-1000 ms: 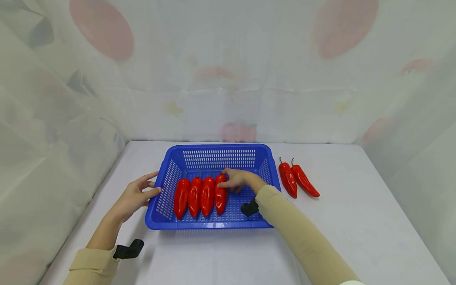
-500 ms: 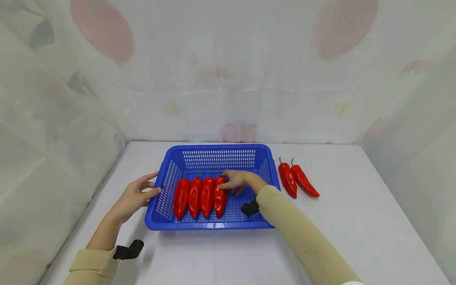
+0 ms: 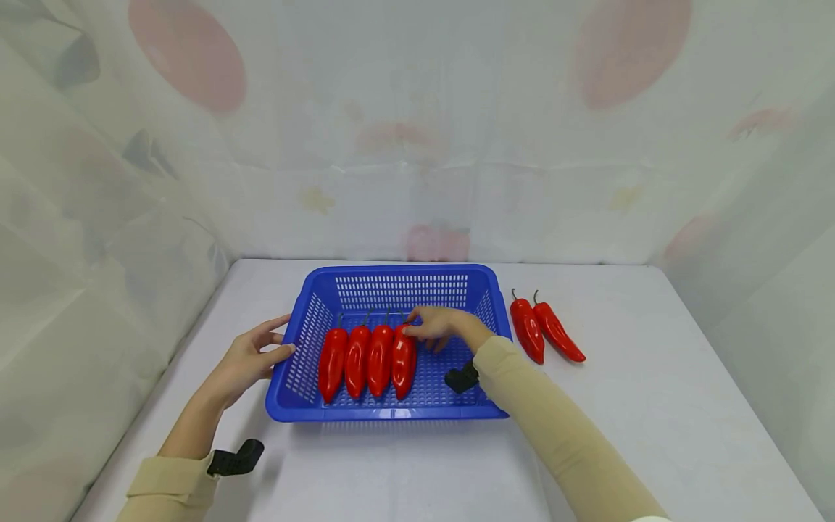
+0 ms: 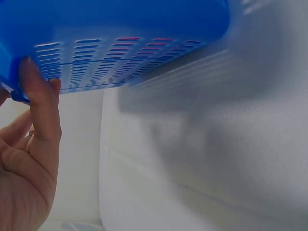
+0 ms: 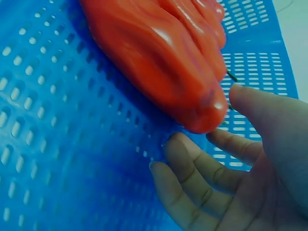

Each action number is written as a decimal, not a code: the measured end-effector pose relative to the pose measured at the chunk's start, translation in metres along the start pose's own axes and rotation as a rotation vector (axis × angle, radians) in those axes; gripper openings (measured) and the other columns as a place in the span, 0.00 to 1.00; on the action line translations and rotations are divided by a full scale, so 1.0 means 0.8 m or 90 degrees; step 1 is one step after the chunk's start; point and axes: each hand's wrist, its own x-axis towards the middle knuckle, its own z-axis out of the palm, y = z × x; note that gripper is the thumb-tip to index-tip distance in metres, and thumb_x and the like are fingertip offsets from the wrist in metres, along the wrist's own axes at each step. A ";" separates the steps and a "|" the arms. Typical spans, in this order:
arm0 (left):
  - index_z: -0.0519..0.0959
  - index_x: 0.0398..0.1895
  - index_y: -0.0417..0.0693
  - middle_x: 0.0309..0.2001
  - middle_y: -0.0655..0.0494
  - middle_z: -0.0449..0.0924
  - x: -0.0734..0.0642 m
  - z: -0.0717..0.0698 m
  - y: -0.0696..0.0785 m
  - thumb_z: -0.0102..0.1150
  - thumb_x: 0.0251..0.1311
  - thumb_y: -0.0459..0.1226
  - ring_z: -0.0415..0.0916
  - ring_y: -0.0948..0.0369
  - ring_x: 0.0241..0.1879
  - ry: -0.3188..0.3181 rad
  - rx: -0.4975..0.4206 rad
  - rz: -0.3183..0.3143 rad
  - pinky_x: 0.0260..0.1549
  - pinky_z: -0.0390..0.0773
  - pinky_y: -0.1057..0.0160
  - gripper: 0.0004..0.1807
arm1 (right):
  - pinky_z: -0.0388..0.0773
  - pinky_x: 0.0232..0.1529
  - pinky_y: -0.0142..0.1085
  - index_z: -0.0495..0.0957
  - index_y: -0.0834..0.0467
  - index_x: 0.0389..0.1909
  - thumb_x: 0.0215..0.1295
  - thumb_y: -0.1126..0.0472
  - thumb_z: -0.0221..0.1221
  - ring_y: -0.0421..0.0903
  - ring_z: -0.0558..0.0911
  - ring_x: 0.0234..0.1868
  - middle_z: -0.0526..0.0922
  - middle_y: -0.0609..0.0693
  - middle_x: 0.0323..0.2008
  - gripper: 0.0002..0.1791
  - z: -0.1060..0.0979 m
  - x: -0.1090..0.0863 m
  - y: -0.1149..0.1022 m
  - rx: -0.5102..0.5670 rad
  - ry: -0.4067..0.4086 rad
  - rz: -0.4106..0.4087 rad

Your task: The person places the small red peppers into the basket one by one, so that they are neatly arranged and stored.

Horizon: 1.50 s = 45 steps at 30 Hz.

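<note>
Inside a blue plastic basket (image 3: 391,414), several long red peppers (image 3: 380,360) lie side by side with their stems pointing away. My right hand (image 3: 438,325) is over the stem end of the rightmost pepper (image 3: 404,360). In the right wrist view, thumb and fingers are spread at that pepper's end (image 5: 204,110), with a gap between thumb and pepper. My left hand (image 3: 248,359) holds the basket's left rim; the left wrist view has its thumb (image 4: 41,96) against the perforated wall (image 4: 110,55).
Two more red peppers, one plumper (image 3: 527,330) and one slimmer (image 3: 557,331), lie on the white table (image 3: 659,406) to the right of the basket. A pale patterned sheet (image 3: 417,203) hangs behind the table and along both sides.
The rightmost pepper has shifted slightly toward me and settled beside the others. My right thumb has lifted off it, and that hand has drawn slightly up and right. The left hand stays put.
</note>
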 end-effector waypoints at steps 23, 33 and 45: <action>0.53 0.65 0.54 0.45 0.40 0.67 -0.001 -0.001 -0.001 0.56 0.53 0.45 0.77 0.53 0.34 0.004 -0.001 0.001 0.32 0.78 0.53 0.37 | 0.78 0.30 0.39 0.63 0.57 0.56 0.60 0.51 0.51 0.54 0.79 0.29 0.75 0.52 0.35 0.25 -0.028 -0.038 -0.027 -0.181 0.102 -0.106; 0.52 0.65 0.54 0.45 0.40 0.67 0.000 0.000 -0.001 0.56 0.53 0.45 0.77 0.53 0.35 0.004 0.005 0.000 0.31 0.78 0.54 0.37 | 0.75 0.42 0.34 0.67 0.54 0.52 0.58 0.49 0.53 0.42 0.76 0.39 0.77 0.49 0.41 0.22 -0.042 -0.054 -0.033 -0.244 0.212 -0.211; 0.52 0.65 0.55 0.45 0.40 0.67 0.000 0.000 0.000 0.56 0.53 0.46 0.77 0.53 0.34 0.004 0.008 0.002 0.30 0.79 0.57 0.37 | 0.75 0.42 0.36 0.70 0.57 0.49 0.57 0.52 0.55 0.47 0.77 0.41 0.77 0.53 0.41 0.20 -0.067 -0.079 -0.029 -0.216 0.288 -0.283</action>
